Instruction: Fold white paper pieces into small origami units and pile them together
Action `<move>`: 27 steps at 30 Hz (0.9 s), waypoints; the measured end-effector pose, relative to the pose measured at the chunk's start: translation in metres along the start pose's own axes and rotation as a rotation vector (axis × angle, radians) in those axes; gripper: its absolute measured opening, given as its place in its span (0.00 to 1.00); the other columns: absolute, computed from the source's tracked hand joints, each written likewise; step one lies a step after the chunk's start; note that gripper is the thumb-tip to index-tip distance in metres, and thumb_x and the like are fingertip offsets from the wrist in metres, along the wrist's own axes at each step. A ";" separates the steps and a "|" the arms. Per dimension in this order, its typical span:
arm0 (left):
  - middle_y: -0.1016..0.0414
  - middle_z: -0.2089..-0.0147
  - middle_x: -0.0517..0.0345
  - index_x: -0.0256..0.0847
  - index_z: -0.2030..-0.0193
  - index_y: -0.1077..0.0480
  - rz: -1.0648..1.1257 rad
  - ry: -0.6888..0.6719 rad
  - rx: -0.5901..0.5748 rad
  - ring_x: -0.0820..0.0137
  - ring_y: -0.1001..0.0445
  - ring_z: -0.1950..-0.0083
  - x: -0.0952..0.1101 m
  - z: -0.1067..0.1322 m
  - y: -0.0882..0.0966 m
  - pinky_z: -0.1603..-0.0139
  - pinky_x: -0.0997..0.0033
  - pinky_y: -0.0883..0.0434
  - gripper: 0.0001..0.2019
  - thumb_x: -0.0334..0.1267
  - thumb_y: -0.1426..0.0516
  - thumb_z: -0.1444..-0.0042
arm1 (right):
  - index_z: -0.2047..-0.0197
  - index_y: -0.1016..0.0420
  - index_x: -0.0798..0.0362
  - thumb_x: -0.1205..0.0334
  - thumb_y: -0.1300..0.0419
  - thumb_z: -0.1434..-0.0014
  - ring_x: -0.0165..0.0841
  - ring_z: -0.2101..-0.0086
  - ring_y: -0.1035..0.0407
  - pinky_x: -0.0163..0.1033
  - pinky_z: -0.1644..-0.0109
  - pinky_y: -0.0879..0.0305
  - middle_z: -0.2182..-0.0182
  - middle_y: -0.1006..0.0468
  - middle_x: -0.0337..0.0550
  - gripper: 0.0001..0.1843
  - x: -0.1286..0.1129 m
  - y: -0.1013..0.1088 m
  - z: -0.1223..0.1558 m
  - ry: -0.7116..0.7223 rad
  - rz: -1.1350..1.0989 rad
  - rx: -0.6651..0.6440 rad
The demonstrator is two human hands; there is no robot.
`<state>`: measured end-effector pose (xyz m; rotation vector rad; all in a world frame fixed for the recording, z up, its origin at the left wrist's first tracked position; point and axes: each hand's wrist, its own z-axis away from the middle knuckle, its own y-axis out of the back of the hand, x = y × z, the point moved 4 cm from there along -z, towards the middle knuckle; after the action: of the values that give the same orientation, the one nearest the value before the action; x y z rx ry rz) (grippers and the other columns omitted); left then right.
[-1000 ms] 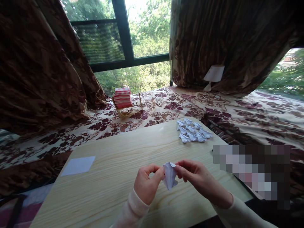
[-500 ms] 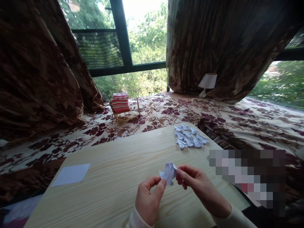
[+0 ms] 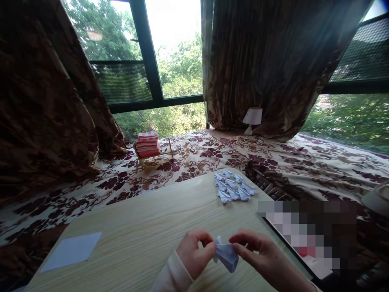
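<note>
Both hands pinch one small folded white paper piece (image 3: pixel 226 255) just above the near part of the light wooden table (image 3: pixel 146 227). My left hand (image 3: pixel 194 253) grips its left end between thumb and fingers. My right hand (image 3: pixel 261 255) holds its right side with fingertips pressed together. A pile of several finished folded white paper pieces (image 3: pixel 231 185) lies at the table's far right corner. One flat white paper sheet (image 3: pixel 72 250) rests at the table's left edge.
A floral brown-and-cream cloth (image 3: pixel 304 158) covers the ledge beyond the table. On it stand a red-striped stack in a small wooden holder (image 3: pixel 147 145) and a small white lamp (image 3: pixel 251 118). Dark curtains (image 3: pixel 267 61) flank the window. A blurred-out object (image 3: pixel 306 231) lies at the right.
The view has tilted upward, so table and hands sit lower in the frame. The folded paper has turned from upright to lying sideways between both hands, which stay pinched on it.
</note>
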<state>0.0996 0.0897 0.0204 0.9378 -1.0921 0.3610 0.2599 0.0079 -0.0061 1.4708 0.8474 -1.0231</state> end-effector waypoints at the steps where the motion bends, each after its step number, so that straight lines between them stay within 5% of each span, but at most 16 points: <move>1: 0.28 0.77 0.57 0.36 0.79 0.27 0.015 -0.002 -0.015 0.67 0.30 0.69 0.000 -0.007 -0.003 0.64 0.71 0.35 0.10 0.37 0.46 0.55 | 0.64 0.23 0.52 0.53 0.42 0.43 0.34 0.70 0.28 0.35 0.69 0.32 0.70 0.21 0.43 0.13 0.002 0.004 0.001 0.012 0.036 0.013; 5: 0.29 0.79 0.58 0.34 0.78 0.27 0.082 0.011 -0.096 0.70 0.33 0.74 -0.004 -0.034 -0.018 0.72 0.73 0.37 0.10 0.38 0.46 0.56 | 0.56 0.25 0.52 0.55 0.44 0.41 0.33 0.70 0.29 0.35 0.70 0.34 0.68 0.24 0.44 0.14 0.005 0.017 0.002 0.077 0.175 0.086; 17: 0.33 0.80 0.64 0.33 0.78 0.30 0.087 0.048 -0.200 0.75 0.35 0.75 -0.004 -0.068 -0.035 0.72 0.75 0.38 0.09 0.29 0.45 0.50 | 0.61 0.25 0.51 0.68 0.46 0.42 0.31 0.69 0.31 0.35 0.67 0.37 0.69 0.27 0.41 0.10 -0.009 0.023 0.000 0.174 0.397 -0.045; 23: 0.29 0.50 0.53 0.37 0.50 0.32 0.035 0.126 -0.275 0.63 0.27 0.55 -0.008 -0.076 -0.041 0.57 0.58 0.27 0.14 0.41 0.45 0.40 | 0.67 0.26 0.52 0.68 0.47 0.40 0.33 0.67 0.31 0.37 0.64 0.38 0.69 0.27 0.42 0.09 -0.006 0.021 -0.003 0.188 0.507 -0.033; 27: 0.30 0.48 0.52 0.37 0.48 0.34 0.034 0.142 -0.287 0.62 0.28 0.53 -0.008 -0.076 -0.043 0.55 0.57 0.28 0.16 0.40 0.45 0.41 | 0.63 0.26 0.52 0.67 0.47 0.40 0.33 0.67 0.31 0.37 0.64 0.37 0.68 0.28 0.42 0.08 -0.009 0.022 -0.005 0.185 0.518 -0.019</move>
<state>0.1700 0.1268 -0.0170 0.6307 -0.9994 0.2852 0.2777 0.0104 0.0102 1.6693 0.5525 -0.4968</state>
